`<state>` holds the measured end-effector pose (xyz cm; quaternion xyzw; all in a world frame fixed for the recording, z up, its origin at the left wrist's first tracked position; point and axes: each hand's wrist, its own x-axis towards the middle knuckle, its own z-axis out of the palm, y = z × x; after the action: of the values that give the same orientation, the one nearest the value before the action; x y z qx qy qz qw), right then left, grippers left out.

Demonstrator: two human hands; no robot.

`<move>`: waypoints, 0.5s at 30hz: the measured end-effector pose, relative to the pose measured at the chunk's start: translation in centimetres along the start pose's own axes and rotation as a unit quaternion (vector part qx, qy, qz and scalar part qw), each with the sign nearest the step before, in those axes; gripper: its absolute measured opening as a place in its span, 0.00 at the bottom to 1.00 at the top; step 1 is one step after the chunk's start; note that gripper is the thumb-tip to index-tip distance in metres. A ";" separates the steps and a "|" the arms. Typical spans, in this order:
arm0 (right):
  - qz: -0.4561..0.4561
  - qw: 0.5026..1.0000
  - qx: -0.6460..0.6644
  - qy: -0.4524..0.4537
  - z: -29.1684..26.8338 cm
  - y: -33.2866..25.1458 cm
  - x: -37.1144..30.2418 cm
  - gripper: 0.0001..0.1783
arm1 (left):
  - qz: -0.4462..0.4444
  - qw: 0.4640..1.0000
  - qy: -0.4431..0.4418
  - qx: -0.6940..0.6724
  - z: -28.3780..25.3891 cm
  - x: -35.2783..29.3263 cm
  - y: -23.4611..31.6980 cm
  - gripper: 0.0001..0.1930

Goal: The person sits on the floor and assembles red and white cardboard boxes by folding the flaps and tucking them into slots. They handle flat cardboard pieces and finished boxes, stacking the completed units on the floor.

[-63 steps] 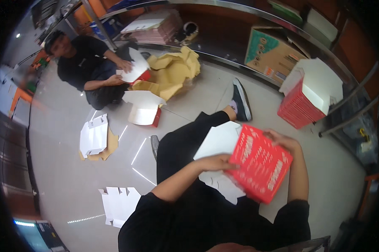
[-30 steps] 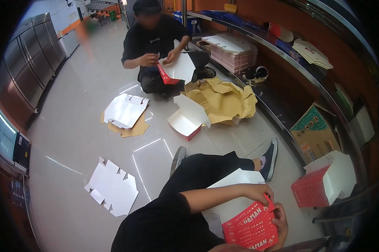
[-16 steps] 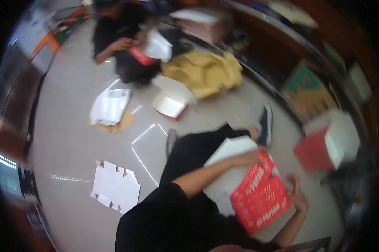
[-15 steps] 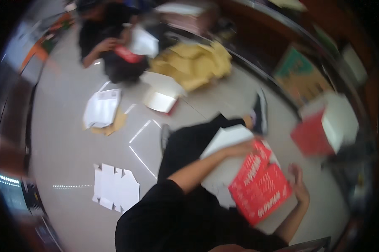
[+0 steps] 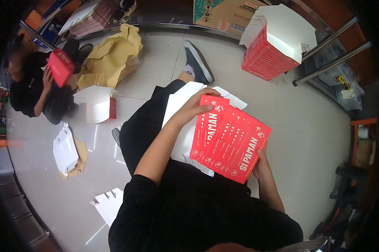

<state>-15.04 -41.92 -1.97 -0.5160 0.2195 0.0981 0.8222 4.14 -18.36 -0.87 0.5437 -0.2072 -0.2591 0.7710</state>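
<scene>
A fanned stack of red printed carton blanks (image 5: 229, 143) lies tilted over my lap, its overlapping panels spread to the right. My left hand (image 5: 199, 106) is closed on the upper left corner, thumb on the red face. At the right edge, my right hand (image 5: 261, 166) pinches the outermost panel, its thumb in front and its other fingers hidden behind. White unprinted carton pieces (image 5: 179, 134) stick out beneath the red panels across my legs; whether they join the red ones is hidden.
A tall nested stack of open red-and-white boxes (image 5: 269, 54) stands at the far right, beside metal legs (image 5: 332, 65). Crumpled brown paper (image 5: 114, 59) and an open box (image 5: 99, 107) lie left. Nearby, a co-worker (image 5: 34, 88) holds a red box (image 5: 60, 67). White blanks (image 5: 65, 149) rest on the floor.
My view has swung to the right. The red blanks have fanned out into several overlapping panels. My right hand, apart from them before, now grips their right edge.
</scene>
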 end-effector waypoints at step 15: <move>-0.039 0.996 0.068 -0.047 0.2 -0.8 1.2 0.38 | 0.069 0.987 -0.034 0.143 -1.9 0.3 2.7 0.16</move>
<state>-13.58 -42.17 -1.85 -0.4615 0.1668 0.0753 0.8681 6.00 -16.44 1.06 0.6232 -0.3053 -0.1913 0.6941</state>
